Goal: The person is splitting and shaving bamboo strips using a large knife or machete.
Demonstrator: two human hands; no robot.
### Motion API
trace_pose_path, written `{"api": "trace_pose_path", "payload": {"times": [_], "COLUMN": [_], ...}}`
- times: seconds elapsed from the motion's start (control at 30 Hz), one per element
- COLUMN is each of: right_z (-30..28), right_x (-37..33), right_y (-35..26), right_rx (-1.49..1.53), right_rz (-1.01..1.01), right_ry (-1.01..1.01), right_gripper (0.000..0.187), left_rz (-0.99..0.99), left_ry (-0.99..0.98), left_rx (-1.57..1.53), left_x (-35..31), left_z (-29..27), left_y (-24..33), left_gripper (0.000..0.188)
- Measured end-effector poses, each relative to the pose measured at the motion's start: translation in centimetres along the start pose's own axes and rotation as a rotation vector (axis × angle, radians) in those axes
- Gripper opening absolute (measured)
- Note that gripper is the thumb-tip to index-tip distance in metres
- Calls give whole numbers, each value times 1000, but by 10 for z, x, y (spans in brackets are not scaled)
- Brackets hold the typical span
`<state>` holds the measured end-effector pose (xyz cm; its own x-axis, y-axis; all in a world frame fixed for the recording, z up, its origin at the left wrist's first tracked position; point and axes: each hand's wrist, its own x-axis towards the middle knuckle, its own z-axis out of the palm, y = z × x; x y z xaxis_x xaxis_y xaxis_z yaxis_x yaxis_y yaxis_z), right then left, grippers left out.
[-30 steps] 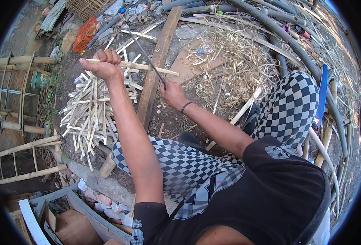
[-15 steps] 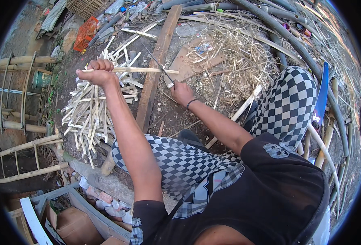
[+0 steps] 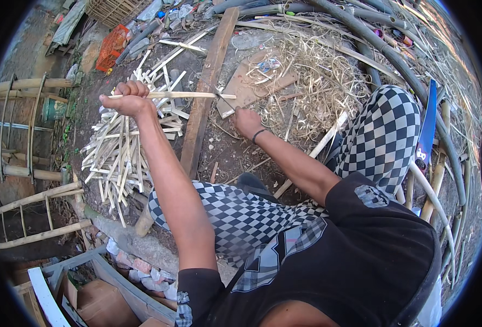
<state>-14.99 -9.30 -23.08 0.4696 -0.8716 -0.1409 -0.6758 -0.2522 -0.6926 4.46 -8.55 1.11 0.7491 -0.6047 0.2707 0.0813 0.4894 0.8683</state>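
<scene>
My left hand (image 3: 127, 99) is closed round one end of a pale bamboo strip (image 3: 183, 95), which extends level to the right. The strip passes over a long brown wooden plank (image 3: 201, 117). In my right hand (image 3: 247, 123) is a knife (image 3: 228, 103), its narrow dark blade crossing the strip close to the free end. Motion blurs the far part of the blade, and the fingers hide the handle. Below my left hand lies a heap of split bamboo strips (image 3: 122, 155). Beyond my right hand, curly shavings (image 3: 322, 82) surround a flat brown board (image 3: 244, 87).
A blue-bladed handsaw (image 3: 428, 128) stands by my right knee, near bamboo poles (image 3: 434, 199). An orange plastic crate (image 3: 111, 48) and a woven basket (image 3: 110, 11) sit at the far left. Bamboo ladder-like frames (image 3: 34, 204) line the left side. A cardboard box (image 3: 105, 303) is at lower left.
The knife blade has changed its angle against the strip and now looks blurred. My right hand has shifted slightly right; my left hand keeps its hold on the bamboo strip.
</scene>
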Motion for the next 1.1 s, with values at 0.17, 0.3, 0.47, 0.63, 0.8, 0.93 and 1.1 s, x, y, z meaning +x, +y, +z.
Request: {"api": "trace_pose_path", "payload": {"times": [0.17,0.3,0.47,0.63,0.8,0.93,1.1], "right_z": [-11,-13,6,-19,-6,24,5], "right_x": [-13,-15,6,-13,-12,-2,-13], "right_y": [-75,-68,11,-78,-55,31,-46], "right_rx": [50,109,11,52,132,19,86], "right_rz": [-38,-186,72,-35,-189,126,68], "right_ry": [-24,28,-34,-3,78,-36,18], "right_gripper": [28,26,26,26,26,26,26], "left_rz": [57,34,18,59,45,31,49], "left_ry": [68,21,26,33,2,-41,-3], "left_rx": [40,24,6,45,20,16,55], "left_x": [1,-2,6,2,-2,-3,-1], "left_z": [-12,-4,0,-11,1,10,1], "left_y": [5,10,-5,6,10,-2,3], "left_gripper": [64,64,65,65,64,65,64]}}
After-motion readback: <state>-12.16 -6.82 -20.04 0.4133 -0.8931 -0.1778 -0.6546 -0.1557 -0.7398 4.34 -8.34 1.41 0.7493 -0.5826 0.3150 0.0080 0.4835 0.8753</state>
